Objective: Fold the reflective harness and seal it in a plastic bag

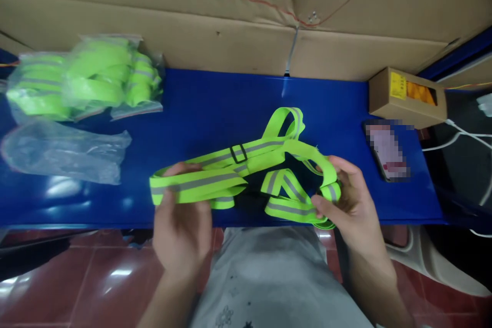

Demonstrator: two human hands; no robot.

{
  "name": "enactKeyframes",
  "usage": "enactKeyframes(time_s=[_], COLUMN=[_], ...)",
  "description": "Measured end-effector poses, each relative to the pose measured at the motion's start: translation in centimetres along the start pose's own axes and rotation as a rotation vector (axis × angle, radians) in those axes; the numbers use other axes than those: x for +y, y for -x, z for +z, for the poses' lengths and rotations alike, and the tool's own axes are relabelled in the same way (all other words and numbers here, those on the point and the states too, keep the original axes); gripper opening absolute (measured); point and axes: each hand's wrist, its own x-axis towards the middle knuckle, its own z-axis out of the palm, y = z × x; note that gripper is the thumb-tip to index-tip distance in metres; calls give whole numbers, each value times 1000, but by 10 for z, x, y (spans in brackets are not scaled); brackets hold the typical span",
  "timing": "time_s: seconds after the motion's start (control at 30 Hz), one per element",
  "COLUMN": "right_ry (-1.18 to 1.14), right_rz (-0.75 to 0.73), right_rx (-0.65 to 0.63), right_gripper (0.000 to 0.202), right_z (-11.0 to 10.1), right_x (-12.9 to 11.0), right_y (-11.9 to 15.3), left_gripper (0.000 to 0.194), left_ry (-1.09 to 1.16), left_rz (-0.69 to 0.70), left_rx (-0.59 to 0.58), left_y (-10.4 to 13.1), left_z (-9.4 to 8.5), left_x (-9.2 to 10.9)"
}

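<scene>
A neon-yellow strap (pixel 265 148) with a grey reflective stripe lies in loops over the blue table's front part. My left hand (pixel 182 223) pinches its folded left end between thumb and fingers. Around the bunched right end, my right hand (pixel 351 205) is closed, thumb in front. A black slider buckle (pixel 238 154) sits on the strap between the hands, nearer the left one. One loop stands up behind the middle, and more folds hang beside my right hand.
Clear bags of yellow straps (pixel 98 74) lie at the back left, an empty plastic bag (pixel 65 151) before them. On the right are a cardboard box (pixel 407 97), a phone (pixel 386 151) and white cables (pixel 457 136). A cardboard wall (pixel 230 46) backs the blue table (pixel 200 107).
</scene>
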Motion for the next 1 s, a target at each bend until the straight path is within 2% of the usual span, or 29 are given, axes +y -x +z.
enactKeyframes(time_s=[0.1, 0.2, 0.3, 0.37, 0.47, 0.53, 0.63, 0.7, 0.8, 0.9, 0.93, 1.0], right_ry=[258, 433, 521, 505, 348, 242, 116, 55, 51, 78, 78, 86], right_rz=[-133, -197, -172, -178, -284, -384, -438, -405, -375, -411, -418, -361], right_rx=[82, 101, 143, 261, 426, 480, 493, 476, 484, 555, 582, 544], right_gripper=[55, 55, 54, 47, 38, 35, 32, 28, 28, 28, 27, 25], right_z=[15, 17, 15, 15, 19, 22, 27, 29, 27, 19, 14, 3], right_x=[6, 10, 21, 33, 49, 53, 50, 45, 39, 33, 31, 29], right_y=[13, 27, 32, 27, 10, -2, -18, -25, -30, -35, -37, -42], left_gripper=[32, 35, 18, 9, 15, 22, 29, 32, 30, 24, 23, 21], left_ry=[-51, -128, -284, -502, -862, -972, -1031, -1040, -915, -710, -664, -613], left_rz=[-24, -34, -18, -24, -18, 66, 213, 220, 51, -175, -212, -204], left_rx=[-100, -174, -271, -433, -728, -818, -796, -793, -855, -901, -896, -832], left_y=[8, 9, 5, 3, 2, 3, 3, -1, -10, -18, -20, -22], left_z=[-3, -7, -12, -12, 0, 15, 39, 50, 58, 55, 53, 46], left_x=[-4, -11, -19, -22, -25, -29, -40, -49, -57, -54, -50, -43])
